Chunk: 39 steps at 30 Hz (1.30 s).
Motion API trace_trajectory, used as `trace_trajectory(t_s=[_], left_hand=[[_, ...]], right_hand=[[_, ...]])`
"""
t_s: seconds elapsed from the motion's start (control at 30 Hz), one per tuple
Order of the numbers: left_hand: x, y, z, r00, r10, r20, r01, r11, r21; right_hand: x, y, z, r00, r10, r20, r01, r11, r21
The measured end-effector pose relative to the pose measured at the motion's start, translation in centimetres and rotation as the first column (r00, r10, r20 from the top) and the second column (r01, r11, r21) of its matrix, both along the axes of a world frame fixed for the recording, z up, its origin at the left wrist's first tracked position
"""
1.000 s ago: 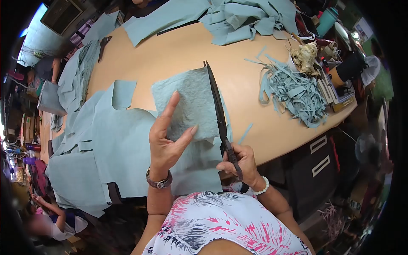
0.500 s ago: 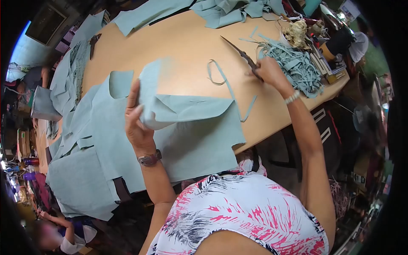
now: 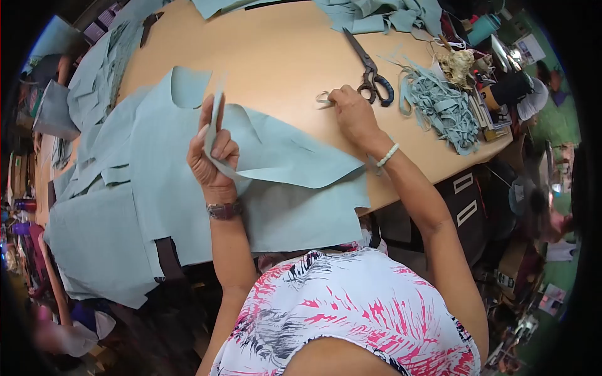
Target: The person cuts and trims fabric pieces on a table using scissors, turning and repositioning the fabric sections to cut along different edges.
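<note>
My left hand [image 3: 212, 153] holds up the edge of a pale green fabric piece [image 3: 282, 145] between its fingers. That piece curves away to the right, over more green fabric [image 3: 295, 219] lying along the table's near edge. Out on the tabletop, my right hand [image 3: 357, 116] is closed on a thin fabric strip [image 3: 323, 98], whose loop sticks out past the fingertips. Just beyond this hand lie dark-handled scissors [image 3: 370, 75], blades pointing away, with no hand on them.
A heap of fabric strips [image 3: 442, 109] covers the table's right side, near a beige clump [image 3: 456, 66] and stacked items. Cut fabric piles [image 3: 382, 14] lie at the back, with more layers [image 3: 103, 81] at left. Other people show at the left edge.
My right hand has let go of the scissors, which now lie on the table. It has moved left and taken hold of the strip. The fabric in my left hand has shifted.
</note>
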<state>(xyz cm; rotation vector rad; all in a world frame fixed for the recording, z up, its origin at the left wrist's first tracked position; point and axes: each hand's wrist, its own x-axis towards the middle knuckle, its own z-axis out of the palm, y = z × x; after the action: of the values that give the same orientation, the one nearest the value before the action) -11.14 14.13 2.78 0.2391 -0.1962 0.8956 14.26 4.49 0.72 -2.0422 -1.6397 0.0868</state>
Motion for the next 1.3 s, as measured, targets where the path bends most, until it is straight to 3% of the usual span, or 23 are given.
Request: trace_trajectory(t_s=[0.07,0.1,0.2,0.23,0.33,0.37,0.47,0.53,0.6,0.67,0.73,0.83,0.93,0.97,1.07,1.1,1.13,1.17,1.2,1.27,1.3], left_hand=[[0.3,-0.2,0.4,0.997,0.014,-0.072,-0.012,1.0,0.023],[0.3,-0.4,0.5,0.993,0.029,-0.116,-0.028,1.0,0.015],[0.5,-0.6,0.8,0.982,0.039,-0.184,-0.034,0.999,0.034],[0.6,-0.7,1.1,0.974,0.059,-0.219,-0.052,0.998,0.039],[1.0,-0.8,1.1,0.96,0.074,-0.272,-0.06,0.996,0.06],[1.0,-0.4,0.4,0.967,0.058,-0.25,-0.042,0.997,0.068],[1.1,-0.3,0.5,0.953,0.047,-0.298,-0.037,0.999,0.039],[1.3,-0.4,0.4,0.94,0.054,-0.338,-0.046,0.998,0.032],[1.2,-0.2,0.0,0.936,0.059,-0.346,-0.043,0.998,0.053],[1.3,-0.1,-0.1,0.936,0.054,-0.348,-0.034,0.998,0.062],[1.4,-0.1,-0.3,0.943,0.047,-0.328,-0.022,0.997,0.08],[1.6,-0.2,-0.6,0.948,0.019,-0.317,0.019,0.993,0.116],[1.8,-0.1,-0.3,0.888,0.095,-0.449,-0.006,0.981,0.196],[2.1,-0.6,0.1,0.829,0.168,-0.533,-0.051,0.973,0.227],[3.0,-2.1,1.5,0.655,0.368,-0.66,-0.102,0.908,0.405],[3.2,-2.1,1.7,0.61,0.426,-0.668,-0.046,0.86,0.508],[3.5,-2.1,1.9,0.568,0.49,-0.661,0.011,0.799,0.602],[4.0,-3.0,3.5,0.536,0.557,-0.634,0.053,0.728,0.684],[4.6,-3.7,4.7,0.56,0.55,-0.62,0.091,0.703,0.705],[5.8,-4.7,6.7,0.593,0.594,-0.543,0.124,0.599,0.791],[6.4,-5.1,7.5,0.623,0.608,-0.492,0.11,0.555,0.824]], right_hand=[[-0.1,0.1,1.9,0.943,0.075,-0.325,-0.105,0.992,-0.073],[-1.3,-0.2,3.1,0.897,0.12,-0.426,-0.137,0.991,-0.01],[-4.8,-0.9,5.2,0.861,0.241,-0.448,-0.289,0.957,-0.041],[-5.5,-1.1,4.6,0.91,0.315,-0.269,-0.334,0.942,-0.03],[-6.0,-1.1,2.3,0.95,0.31,-0.043,-0.313,0.946,-0.082],[-5.3,-0.5,1.3,0.96,0.279,-0.031,-0.28,0.958,-0.065],[-1.3,0.3,2.5,0.887,0.181,-0.426,-0.309,0.916,-0.254],[3.9,0.4,3.3,0.892,0.206,-0.402,-0.315,0.921,-0.228],[8.2,-1.1,7.8,0.852,-0.119,-0.509,-0.102,0.917,-0.385],[14.1,-2.9,10.1,0.916,-0.072,-0.394,-0.015,0.977,-0.214],[18.8,-4.7,13.8,0.968,-0.159,-0.196,0.123,0.976,-0.181],[24.2,-7.0,17.1,0.927,-0.37,0.066,0.375,0.915,-0.146],[26.6,-8.6,17.4,0.863,-0.436,0.254,0.479,0.867,-0.14],[27.3,-9.2,17.0,0.836,-0.346,0.426,0.436,0.89,-0.134],[23.0,-8.9,16.7,0.658,-0.327,0.678,0.266,0.944,0.196],[19.5,-8.1,17.8,0.681,-0.292,0.672,0.336,0.94,0.068],[16.4,-7.0,18.6,0.906,-0.239,0.348,0.287,0.953,-0.093],[14.3,-5.6,18.4,0.987,-0.103,0.121,0.124,0.975,-0.186],[10.5,-4.9,18.6,0.995,0.014,-0.1,-0.031,0.985,-0.17],[4.0,-4.1,18.9,0.834,0.185,-0.519,-0.298,0.944,-0.141],[1.4,-4.2,20.1,0.818,0.243,-0.521,-0.379,0.91,-0.17]])
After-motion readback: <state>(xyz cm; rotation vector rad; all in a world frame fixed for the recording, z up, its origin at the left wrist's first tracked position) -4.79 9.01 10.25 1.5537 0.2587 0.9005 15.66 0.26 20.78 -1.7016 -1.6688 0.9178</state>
